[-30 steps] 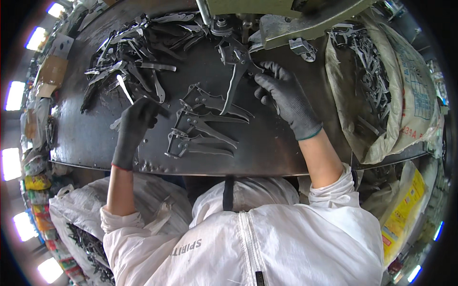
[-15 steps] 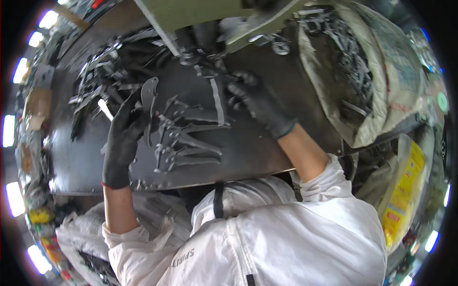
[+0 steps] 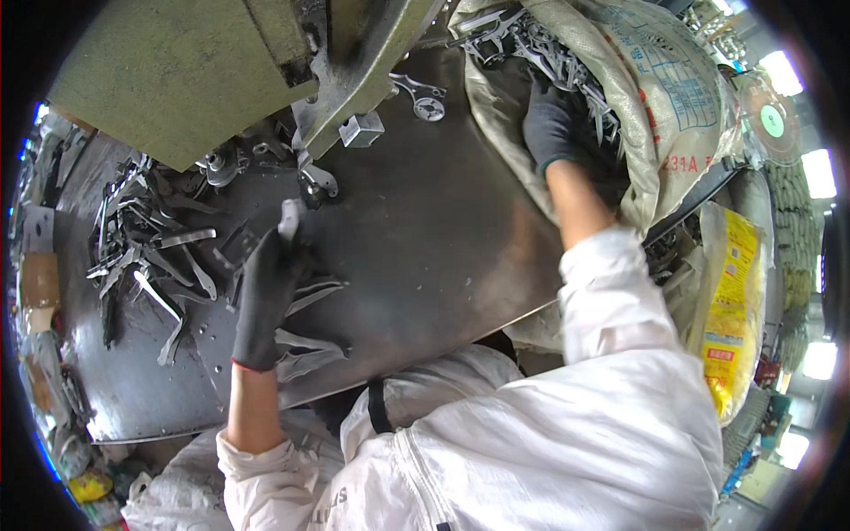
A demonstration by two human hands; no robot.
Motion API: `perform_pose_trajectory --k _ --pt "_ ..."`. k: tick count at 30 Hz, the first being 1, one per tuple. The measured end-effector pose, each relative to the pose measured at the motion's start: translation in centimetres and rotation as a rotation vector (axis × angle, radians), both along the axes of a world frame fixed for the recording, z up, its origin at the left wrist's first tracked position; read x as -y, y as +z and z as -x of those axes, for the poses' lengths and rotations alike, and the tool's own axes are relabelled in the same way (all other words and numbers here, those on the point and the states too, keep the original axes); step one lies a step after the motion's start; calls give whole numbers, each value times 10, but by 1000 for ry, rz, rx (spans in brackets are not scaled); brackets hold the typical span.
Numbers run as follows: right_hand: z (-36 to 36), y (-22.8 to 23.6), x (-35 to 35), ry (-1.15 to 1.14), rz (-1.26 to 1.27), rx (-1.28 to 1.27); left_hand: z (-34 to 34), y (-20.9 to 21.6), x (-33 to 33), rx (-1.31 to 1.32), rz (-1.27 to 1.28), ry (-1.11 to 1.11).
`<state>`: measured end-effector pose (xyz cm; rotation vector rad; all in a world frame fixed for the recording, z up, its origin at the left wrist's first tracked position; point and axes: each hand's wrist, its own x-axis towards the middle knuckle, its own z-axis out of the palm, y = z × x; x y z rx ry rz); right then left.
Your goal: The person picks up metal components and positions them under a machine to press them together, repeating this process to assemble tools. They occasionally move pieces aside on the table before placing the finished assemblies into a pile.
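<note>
My left hand [image 3: 264,296], in a dark glove, is closed around a grey metal part [image 3: 289,218] whose pale end sticks up past the fingers. Several flat, lever-shaped metal pieces [image 3: 310,354] lie on the table beside that hand. My right hand [image 3: 551,124], also gloved, reaches into the mouth of a woven sack [image 3: 496,124], next to a heap of grey metal parts [image 3: 553,53]. Its fingertips are hidden against the dark inside, so I cannot make out whether they hold anything.
A green machine [image 3: 177,71] overhangs the far left of the dark metal table [image 3: 425,239]. Below it is a tangled pile of metal levers [image 3: 150,230]. A metal piece with a round end [image 3: 428,108] lies near the sack. A yellow-and-white bag [image 3: 730,301] stands at the right.
My right hand has moved from beside the machine rightward into the sack. My left hand has shifted, and the curved part it held no longer shows whole. The view has swung to the right.
</note>
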<state>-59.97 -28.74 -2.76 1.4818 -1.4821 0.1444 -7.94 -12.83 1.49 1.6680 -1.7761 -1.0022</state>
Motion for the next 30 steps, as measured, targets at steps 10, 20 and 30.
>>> perform_pose_trajectory --k 10,20,30 --pt "2 20 50 -295 -900 165 -38 26 -45 -455 -255 289" --pt "-68 50 -6 442 -470 1161 -27 60 -45 -462 -202 217" --pt "-286 99 -116 702 -1096 2456 9 44 12 -681 -266 72"
